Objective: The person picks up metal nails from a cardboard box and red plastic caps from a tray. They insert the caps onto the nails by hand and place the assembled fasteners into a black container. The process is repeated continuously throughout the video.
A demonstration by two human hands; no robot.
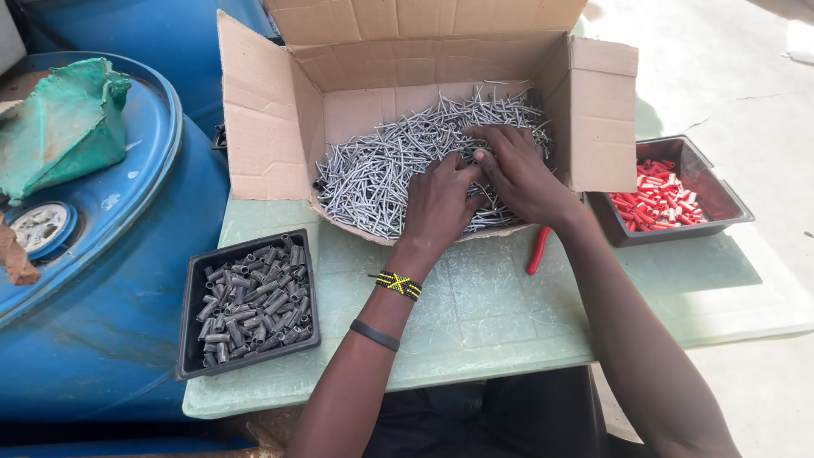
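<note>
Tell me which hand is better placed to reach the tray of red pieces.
Probably the right hand. It lies in the nail box on the side nearer the tray of red pieces; the left hand would have to cross over it.

1. Metal pins: grey, thin, short rods w/ bent ends, loose heap, criss-crossed in all directions, piled thickest toward centre and back; some spill toward the low front edge.
2. Cardboard box: brown, open, flaps up at back and sides, front wall folded down; sits on pale green table top, between two black trays; holds the pins.
3. Contact: both hands rest on the heap at its right-front part, fingers pressed among the pins.
</note>
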